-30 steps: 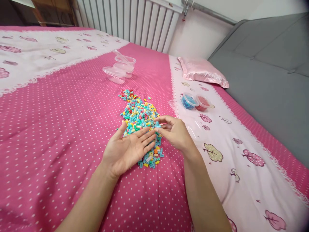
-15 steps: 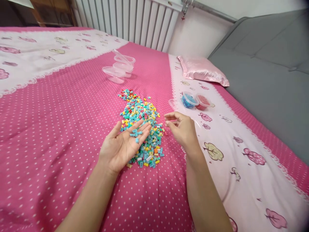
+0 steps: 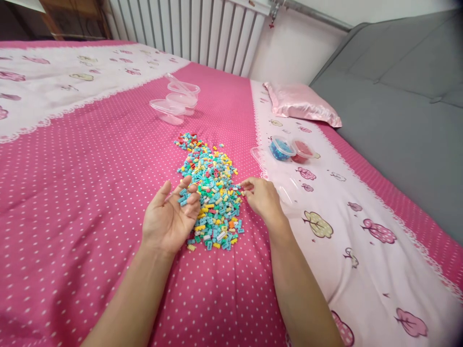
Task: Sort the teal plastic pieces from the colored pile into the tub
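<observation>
My left hand (image 3: 170,219) is turned palm up with its fingers curled, cupping several light-blue toy bricks (image 3: 183,196). It hovers at the left side of a heap of small mixed-colour toy bricks (image 3: 213,193), mostly light blue, yellow and green, with some red and white. At the heap's right edge is my right hand (image 3: 262,198), thumb and fingertips drawn together in a pinch beside the outermost bricks. What lies between those fingertips, if anything, is too small to make out.
Right of the heap stand a clear tub of blue bricks (image 3: 281,148) and a tub of red bricks (image 3: 302,151). Clear plastic containers (image 3: 183,99) lie farther back. A transparent lid (image 3: 287,193) rests near my right wrist. Beyond are a pink pillow (image 3: 302,106) and a grey headboard (image 3: 394,91).
My left hand has drawn back leftward, and its flat fingers have curled around the bricks. My right hand has moved slightly left and down to the heap's edge.
</observation>
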The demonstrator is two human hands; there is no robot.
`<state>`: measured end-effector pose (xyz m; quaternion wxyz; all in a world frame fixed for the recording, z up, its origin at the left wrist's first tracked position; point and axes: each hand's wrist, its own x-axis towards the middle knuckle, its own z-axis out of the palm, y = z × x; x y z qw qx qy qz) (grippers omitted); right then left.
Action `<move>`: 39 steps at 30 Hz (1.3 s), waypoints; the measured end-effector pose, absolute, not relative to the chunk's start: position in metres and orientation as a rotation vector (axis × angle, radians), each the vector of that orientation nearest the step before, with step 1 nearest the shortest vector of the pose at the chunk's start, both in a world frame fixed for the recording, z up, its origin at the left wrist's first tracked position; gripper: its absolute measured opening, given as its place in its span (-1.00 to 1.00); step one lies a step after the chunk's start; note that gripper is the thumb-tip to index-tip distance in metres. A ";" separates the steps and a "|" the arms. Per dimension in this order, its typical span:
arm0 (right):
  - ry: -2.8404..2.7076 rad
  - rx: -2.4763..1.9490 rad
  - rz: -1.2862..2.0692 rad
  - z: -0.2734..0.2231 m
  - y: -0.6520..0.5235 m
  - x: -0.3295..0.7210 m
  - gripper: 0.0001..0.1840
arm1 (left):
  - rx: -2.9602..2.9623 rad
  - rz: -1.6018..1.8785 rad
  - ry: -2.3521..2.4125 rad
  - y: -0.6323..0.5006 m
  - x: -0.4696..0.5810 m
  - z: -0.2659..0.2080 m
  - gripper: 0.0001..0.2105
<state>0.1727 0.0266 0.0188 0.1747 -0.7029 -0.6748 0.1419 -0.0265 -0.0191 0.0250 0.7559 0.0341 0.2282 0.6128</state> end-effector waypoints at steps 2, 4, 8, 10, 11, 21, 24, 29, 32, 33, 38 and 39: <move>-1.919 -1.978 0.407 0.017 0.028 0.172 -0.72 | 0.130 1.334 0.535 -0.019 -0.027 0.026 -0.71; -1.928 -1.948 0.406 0.016 0.029 0.170 -0.73 | 0.172 1.339 0.541 -0.019 -0.027 0.026 -0.70; -1.955 -1.894 0.378 0.012 0.032 0.164 -0.74 | 0.208 1.325 0.514 -0.019 -0.027 0.025 -0.69; -1.959 -1.910 0.360 0.010 0.033 0.162 -0.75 | 0.212 1.318 0.504 -0.019 -0.027 0.025 -0.69; -1.957 -1.921 0.352 0.008 0.034 0.162 -0.76 | 0.210 1.315 0.501 -0.019 -0.027 0.025 -0.70; -1.786 -1.519 0.440 0.023 0.026 0.158 -0.85 | 0.033 1.356 0.567 -0.020 -0.017 0.032 -0.66; -1.746 -1.238 0.671 0.037 0.012 0.143 -0.87 | 0.093 1.313 0.515 -0.022 -0.014 0.033 -0.57; -1.722 -1.119 0.752 0.036 -0.006 0.114 -0.83 | 0.198 1.254 0.487 -0.024 -0.014 0.030 -0.54; -1.432 -1.119 0.877 0.029 -0.014 0.099 -0.73 | 0.222 1.291 0.526 -0.024 -0.014 0.031 -0.54; -1.291 -1.081 0.997 0.028 -0.017 0.094 -0.68 | 0.231 1.329 0.555 -0.024 -0.013 0.032 -0.53; -0.656 -0.758 1.616 0.029 -0.033 0.067 -0.68 | 0.499 1.628 0.715 -0.030 0.003 0.029 -0.51; -0.578 -0.719 1.661 0.029 -0.035 0.064 -0.71 | 0.617 1.669 0.740 -0.032 0.007 0.026 -0.50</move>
